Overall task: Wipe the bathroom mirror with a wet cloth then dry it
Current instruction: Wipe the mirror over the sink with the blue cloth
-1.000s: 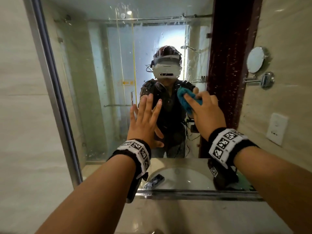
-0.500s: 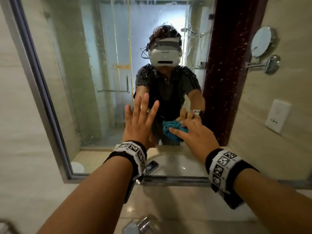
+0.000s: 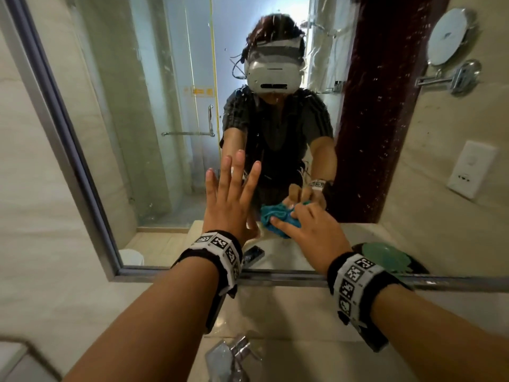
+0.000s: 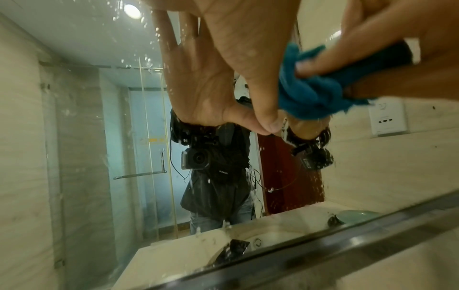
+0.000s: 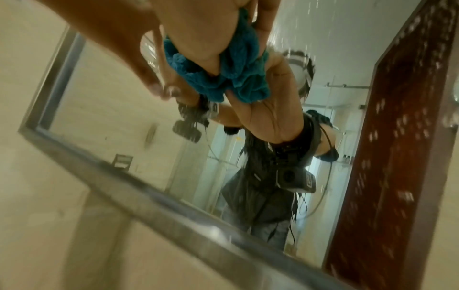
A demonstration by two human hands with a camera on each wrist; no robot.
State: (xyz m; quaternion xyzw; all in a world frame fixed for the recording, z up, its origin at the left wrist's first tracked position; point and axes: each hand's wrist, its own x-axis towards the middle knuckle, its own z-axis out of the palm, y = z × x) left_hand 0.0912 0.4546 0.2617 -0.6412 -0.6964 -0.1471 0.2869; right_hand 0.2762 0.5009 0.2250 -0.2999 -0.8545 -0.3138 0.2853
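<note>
Cloth now low on mirror, down from chest height of reflection; right hand bunches it against glass. Left hand flat, fingers straight, braced on glass beside it. Risks: palm smears wet glass; droplets upper right get missed; drips run onto bench.

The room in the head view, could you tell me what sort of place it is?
Most likely a hotel-style bathroom: a framed wall mirror above a faucet, with a round shaving mirror beside it.
</note>
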